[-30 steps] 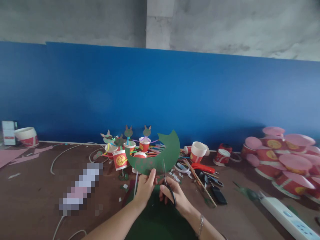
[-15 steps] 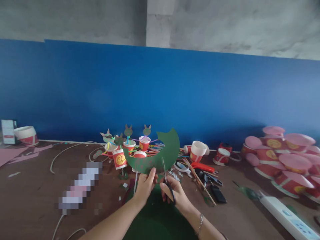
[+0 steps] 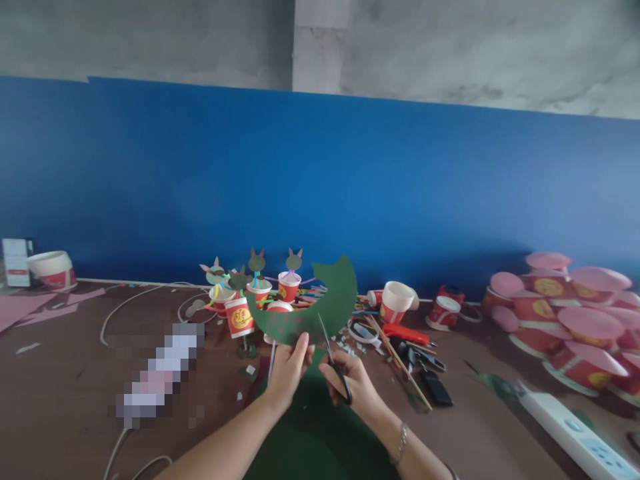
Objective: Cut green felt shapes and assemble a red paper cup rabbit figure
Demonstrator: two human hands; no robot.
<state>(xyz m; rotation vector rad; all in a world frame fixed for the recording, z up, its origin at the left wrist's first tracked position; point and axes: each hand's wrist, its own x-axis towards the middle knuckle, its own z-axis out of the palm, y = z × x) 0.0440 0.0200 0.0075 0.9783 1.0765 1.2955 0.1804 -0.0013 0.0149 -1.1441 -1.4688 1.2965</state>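
Observation:
My left hand (image 3: 287,370) pinches the lower edge of a dark green crescent-shaped paper cutout (image 3: 313,310) and holds it upright above the table. My right hand (image 3: 350,383) grips black-handled scissors (image 3: 333,363), whose blades point up into the cutout's lower edge right of my left fingers. A larger sheet of green paper (image 3: 315,437) lies on the table under my forearms.
Red paper cups with animal-shaped toppers (image 3: 257,287) stand behind the cutout. Sticks, a red tool and dark objects (image 3: 410,350) lie to the right. Pink-lidded red cups (image 3: 570,313) pile at far right. A white power strip (image 3: 575,433) and a white cable (image 3: 135,300) lie on the brown table.
The scissors have tilted left and advanced into the cutout's lower edge. The cutout has shifted slightly left and down in my left hand.

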